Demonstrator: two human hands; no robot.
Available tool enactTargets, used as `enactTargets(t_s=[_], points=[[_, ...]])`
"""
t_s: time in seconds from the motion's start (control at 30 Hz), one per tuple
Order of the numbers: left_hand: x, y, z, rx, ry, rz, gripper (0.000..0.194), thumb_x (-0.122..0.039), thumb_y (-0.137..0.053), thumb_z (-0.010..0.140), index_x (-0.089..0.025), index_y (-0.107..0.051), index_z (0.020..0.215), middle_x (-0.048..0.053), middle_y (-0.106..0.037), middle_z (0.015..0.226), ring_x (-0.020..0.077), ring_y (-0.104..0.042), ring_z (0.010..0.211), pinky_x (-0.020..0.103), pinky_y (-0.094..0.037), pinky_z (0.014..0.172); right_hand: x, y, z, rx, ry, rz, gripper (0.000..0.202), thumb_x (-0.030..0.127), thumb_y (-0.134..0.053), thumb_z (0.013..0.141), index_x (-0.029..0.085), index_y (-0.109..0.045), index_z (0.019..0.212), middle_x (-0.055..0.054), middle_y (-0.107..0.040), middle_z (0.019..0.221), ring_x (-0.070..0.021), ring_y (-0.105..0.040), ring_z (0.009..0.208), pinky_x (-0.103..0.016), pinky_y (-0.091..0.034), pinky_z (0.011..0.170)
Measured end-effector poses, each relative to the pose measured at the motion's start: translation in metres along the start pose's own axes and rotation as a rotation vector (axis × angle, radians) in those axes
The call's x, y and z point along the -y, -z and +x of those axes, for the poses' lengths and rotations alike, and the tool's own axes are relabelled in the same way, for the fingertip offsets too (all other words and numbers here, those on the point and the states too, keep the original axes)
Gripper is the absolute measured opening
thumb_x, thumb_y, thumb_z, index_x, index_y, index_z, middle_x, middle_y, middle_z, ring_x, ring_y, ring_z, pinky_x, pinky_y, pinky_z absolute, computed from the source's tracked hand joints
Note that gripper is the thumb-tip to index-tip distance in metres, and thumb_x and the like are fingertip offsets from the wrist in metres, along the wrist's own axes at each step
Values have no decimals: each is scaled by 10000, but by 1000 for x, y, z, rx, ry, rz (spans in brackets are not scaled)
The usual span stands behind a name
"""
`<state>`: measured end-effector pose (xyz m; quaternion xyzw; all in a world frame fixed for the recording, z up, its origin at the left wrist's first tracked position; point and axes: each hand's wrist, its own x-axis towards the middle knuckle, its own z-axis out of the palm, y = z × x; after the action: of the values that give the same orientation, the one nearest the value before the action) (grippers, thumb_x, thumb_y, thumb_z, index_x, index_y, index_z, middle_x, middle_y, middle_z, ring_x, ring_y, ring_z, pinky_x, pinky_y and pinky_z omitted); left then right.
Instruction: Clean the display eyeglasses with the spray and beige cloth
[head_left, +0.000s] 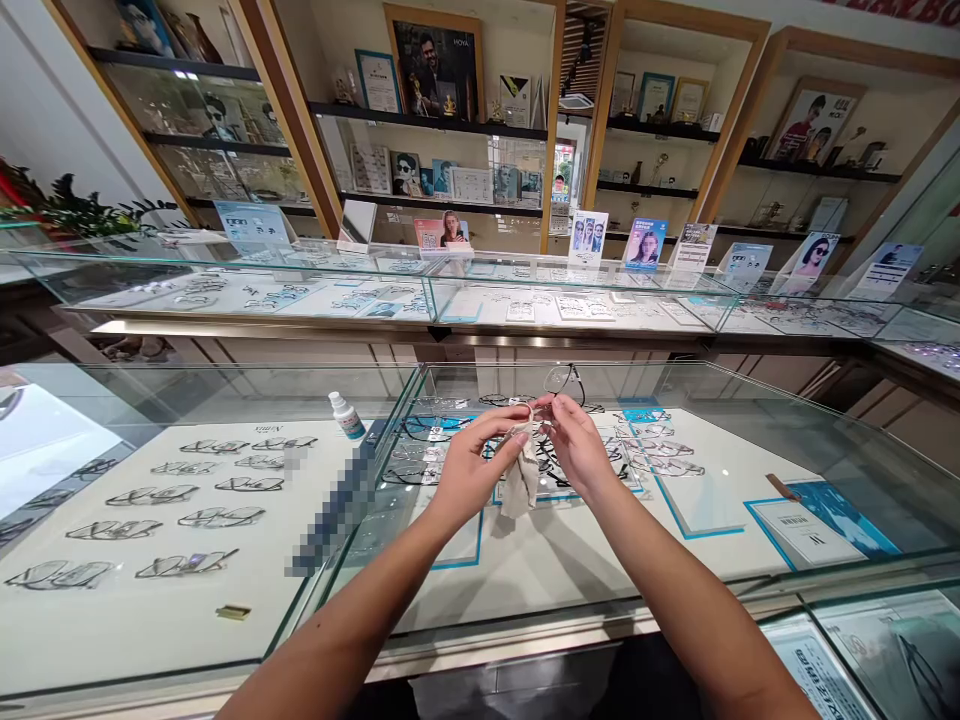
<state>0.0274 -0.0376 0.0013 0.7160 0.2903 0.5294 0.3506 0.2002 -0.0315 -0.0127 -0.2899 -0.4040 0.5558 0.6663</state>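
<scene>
Head view: the left hand's fingers pinch a limp beige cloth; the right hand's seem closed on thin-framed eyeglasses over the clear glass surface — a loose pinch could drop them, hard pressure bend them.

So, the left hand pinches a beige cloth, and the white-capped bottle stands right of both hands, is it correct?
Only the side is wrong: in the head view, the white-capped bottle stands left of the left hand and the right hand.
</scene>
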Motion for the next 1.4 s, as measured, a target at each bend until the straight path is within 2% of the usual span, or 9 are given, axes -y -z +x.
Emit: enactTargets(t_s=[0.27, 0.43, 0.6, 0.73, 0.9, 0.97, 1.1, 1.27, 1.4], points=[[0, 1, 0, 68, -30, 16, 192, -371, -680, 974, -218, -787, 1021, 127, -742, 1317, 282, -670, 1268, 450, -481, 1113, -2, -5, -3, -6, -31, 43, 318, 534, -832, 809, 248, -794, 945, -22, -721, 930, -159, -602, 848, -269, -456, 751], [-2, 2, 1, 84, -87, 25, 381, -440, -514, 1050, -218, -812, 967, 129, -751, 1248, 271, -678, 1192, 444, -493, 1064, 4, -11, -9, -38, -81, -11, 360, 559, -842, 777, 241, -785, 935, 4, -677, 824, -127, -531, 700, -261, -429, 666], [-1, 0, 2, 34, -6, 7, 181, -400, -745, 916, -234, -792, 859, 101, -731, 1093, 262, -677, 1100, 418, -491, 1041, 3, -16, -13, -23, -110, -60, 378, 585, -831, 768, 242, -769, 914, 20, -618, 723, -134, -477, 641, -273, -389, 608], [0, -1, 2, 21, 14, 5, 167, -406, -799, 865, -241, -798, 884, 93, -669, 1078, 257, -642, 1104, 397, -475, 1040, -1, -15, -12, 1, -73, -48, 377, 578, -839, 765, 237, -769, 909, 2, -678, 826, -146, -526, 710, -277, -412, 660], [0, 3, 2, 45, 13, 57, 367, -492, -591, 999, -230, -835, 918, 74, -629, 947, 215, -611, 932, 345, -477, 890, -1, -13, -12, 7, -107, -13, 369, 570, -835, 780, 245, -775, 943, 4, -691, 807, -154, -553, 716, -270, -420, 658], [2, 5, 3, 91, 65, 27, 422, -505, -544, 1020, -215, -834, 918, 67, -649, 861, 209, -611, 865, 330, -470, 819, -1, -13, -12, 11, -113, -6, 372, 573, -833, 781, 246, -772, 948, -1, -704, 820, -162, -577, 733, -272, -436, 662], [6, 7, 4, 162, 231, -66, 290, -474, -728, 912, -191, -793, 907, 47, -712, 810, 190, -626, 783, 302, -467, 743, -3, -11, -12, -9, -98, -82, 382, 588, -814, 794, 242, -773, 949, -11, -721, 860, -158, -577, 728, -267, -443, 642], [3, 4, 7, 94, 298, -120, 319, -412, -876, 759, -185, -667, 843, -5, -643, 754, 148, -585, 720, 266, -459, 698, -9, -7, -10, -7, -41, -140, 350, 579, -797, 813, 263, -786, 964, -20, -733, 996, -153, -576, 775, -259, -468, 672], [6, 2, 7, 88, 402, -159, 433, -426, -905, 703, -191, -548, 769, -41, -578, 724, 112, -540, 664, 224, -404, 625, -8, -6, -10, -4, -51, -150, 328, 566, -785, 830, 266, -794, 963, -19, -727, 979, -148, -554, 751, -252, -432, 628]])
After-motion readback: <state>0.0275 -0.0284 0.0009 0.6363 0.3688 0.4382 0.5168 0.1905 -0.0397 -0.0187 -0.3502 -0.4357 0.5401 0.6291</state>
